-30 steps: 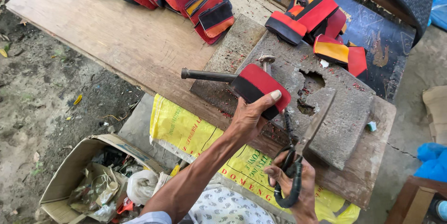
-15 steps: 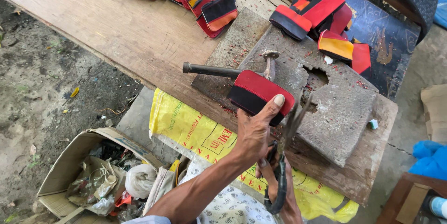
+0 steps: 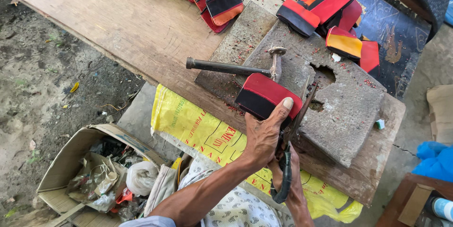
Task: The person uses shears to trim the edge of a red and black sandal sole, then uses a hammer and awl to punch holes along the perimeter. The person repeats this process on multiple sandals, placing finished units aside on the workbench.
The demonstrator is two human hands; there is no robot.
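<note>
Item: red-and-black padded piece (image 3: 266, 97), folded fabric or leather, red face with a black band. It lies on the near edge of the grey stone block (image 3: 339, 109), tilted, its right end overhanging the block's chipped front.

Change noted: against the view a second earlier, the piece sits at much the same spot on the block, but the scissors (image 3: 289, 161) have come up from below the plank to its right edge; the blades now stand at the piece, the black handles lower down. Judged from this, trimming of that edge is now in hand rather than in preparation.

Left hand (image 3: 264, 135): forearm reaching up from the lower frame, palm down, thumb laid flat on the red face, fingers curled under the near edge; it grasps the piece and pins it to the block.

Right hand (image 3: 295, 182): mostly hidden beneath the left wrist, clenched around the scissor handles, blades pointing up and away.

Adjoining: a hammer (image 3: 236, 68), dark shaft lying across the block, head just beyond the piece, apart from it. Block rests on a worn wooden plank (image 3: 118, 24).

Further out: two heaps of like red, black and orange pieces (image 3: 330, 10) at the plank's far side; a yellow printed sack (image 3: 198, 132) hanging below; an open cardboard box (image 3: 66, 161) of scraps on the dirt floor.
</note>
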